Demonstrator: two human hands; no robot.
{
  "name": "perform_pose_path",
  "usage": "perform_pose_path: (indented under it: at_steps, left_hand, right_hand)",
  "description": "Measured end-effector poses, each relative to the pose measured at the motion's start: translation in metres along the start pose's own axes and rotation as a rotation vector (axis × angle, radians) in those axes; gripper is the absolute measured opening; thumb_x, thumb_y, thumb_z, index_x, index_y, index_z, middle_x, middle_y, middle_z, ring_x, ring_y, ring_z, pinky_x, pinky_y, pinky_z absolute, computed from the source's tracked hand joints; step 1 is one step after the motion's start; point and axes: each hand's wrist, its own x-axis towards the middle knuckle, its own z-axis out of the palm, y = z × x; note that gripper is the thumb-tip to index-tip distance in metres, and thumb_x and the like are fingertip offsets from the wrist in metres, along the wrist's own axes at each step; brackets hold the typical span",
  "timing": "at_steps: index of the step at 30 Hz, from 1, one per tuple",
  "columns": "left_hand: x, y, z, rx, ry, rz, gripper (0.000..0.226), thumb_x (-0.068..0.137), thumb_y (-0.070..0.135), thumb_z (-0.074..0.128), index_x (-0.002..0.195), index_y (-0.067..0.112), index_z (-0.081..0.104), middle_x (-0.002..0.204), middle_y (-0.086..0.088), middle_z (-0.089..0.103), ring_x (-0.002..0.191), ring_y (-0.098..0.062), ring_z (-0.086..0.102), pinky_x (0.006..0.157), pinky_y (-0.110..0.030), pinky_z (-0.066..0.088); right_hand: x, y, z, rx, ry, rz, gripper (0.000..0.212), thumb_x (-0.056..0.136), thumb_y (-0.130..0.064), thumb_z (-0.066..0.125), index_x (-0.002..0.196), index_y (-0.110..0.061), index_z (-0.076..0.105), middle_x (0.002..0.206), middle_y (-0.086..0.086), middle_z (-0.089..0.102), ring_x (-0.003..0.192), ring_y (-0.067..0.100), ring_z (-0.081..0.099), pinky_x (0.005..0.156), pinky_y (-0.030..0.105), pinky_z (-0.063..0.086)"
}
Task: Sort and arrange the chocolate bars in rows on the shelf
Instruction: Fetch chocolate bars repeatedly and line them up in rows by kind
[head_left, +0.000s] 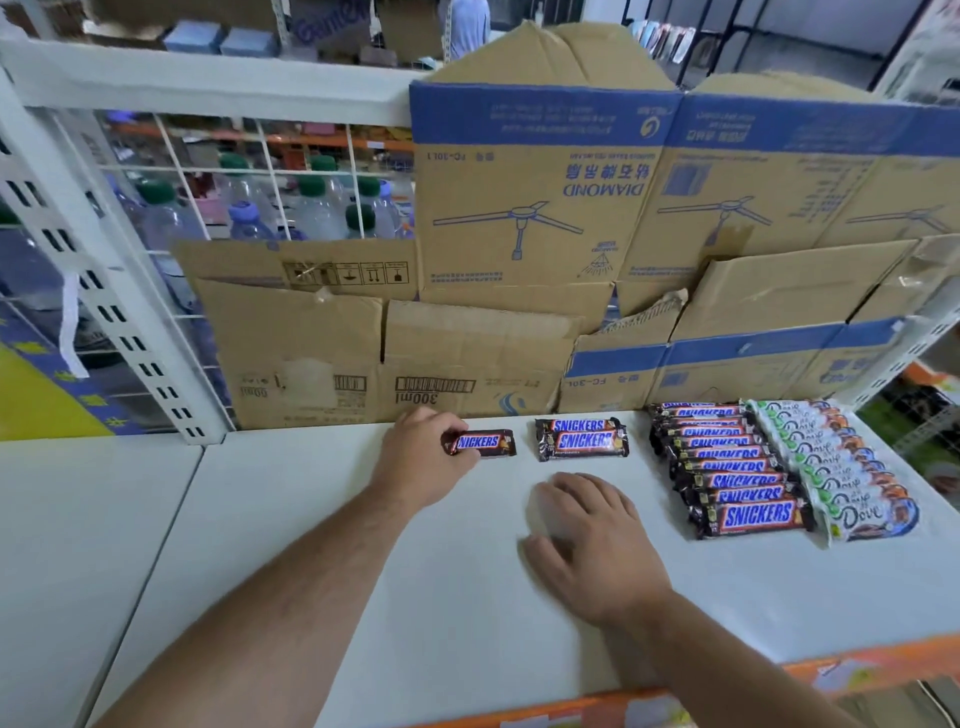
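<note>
My left hand (423, 460) pinches the left end of a small Snickers bar (485, 443) lying near the back of the white shelf (415, 597). Just to its right lie two bigger Snickers bars (583, 439), one behind the other. My right hand (592, 540) hovers or rests flat on the shelf in front of them, fingers relaxed, holding nothing. At the right stands a row of several Snickers bars (737, 467) running front to back, with a row of several white Dove bars (836, 467) right beside it.
Flattened cardboard boxes (545, 234) line the back of the shelf. A white perforated upright (104, 312) and wire grid stand at the left, with water bottles (311, 208) behind. An orange strip (857, 670) marks the front edge.
</note>
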Motion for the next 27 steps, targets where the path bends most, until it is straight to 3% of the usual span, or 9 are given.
perform_pose_path:
  at_steps: [9,17,23,27]
  left_hand:
    - [0.001,-0.006,0.004,0.026,0.027,0.027,0.044,0.071,0.047,0.074,0.111,0.030,0.069,0.096,0.009,0.052,0.101,-0.016,0.050,0.091,-0.034,0.044]
    - [-0.021,-0.005,-0.013,-0.203,0.015,-0.113,0.070,0.068,0.035,0.080,0.130,0.028,0.049,0.125,0.005,0.045,0.120,-0.014,0.049,0.101,-0.036,0.044]
    - [-0.084,-0.006,-0.026,-0.011,0.054,-0.108,0.046,0.077,0.039,0.070,0.119,0.021,0.063,0.127,0.012,0.049,0.124,-0.008,0.040,0.101,-0.013,0.026]
    - [-0.131,-0.002,-0.044,0.269,-0.125,-0.100,0.067,0.075,0.064,0.047,0.136,0.034,0.050,0.149,0.013,0.038,0.138,-0.007,0.027,0.116,-0.032,0.017]
  right_hand:
    - [0.002,0.002,0.005,-0.018,-0.022,0.015,0.050,0.082,-0.056,0.053,0.125,-0.031,0.053,0.135,-0.011,0.049,0.130,0.014,0.039,0.110,0.034,0.030]
    - [0.001,0.000,0.003,-0.021,-0.020,-0.003,0.048,0.082,-0.055,0.053,0.124,-0.032,0.053,0.134,-0.010,0.050,0.129,0.016,0.039,0.108,0.035,0.031]
    - [0.002,-0.003,-0.007,-0.023,-0.137,0.010,0.043,0.084,-0.060,0.045,0.121,-0.039,0.049,0.136,-0.014,0.045,0.128,0.015,0.034,0.105,0.034,0.029]
    - [0.014,-0.008,-0.023,-0.117,-0.372,0.030,0.048,0.085,-0.060,0.041,0.124,-0.034,0.050,0.136,-0.006,0.047,0.126,0.021,0.040,0.100,0.037,0.039]
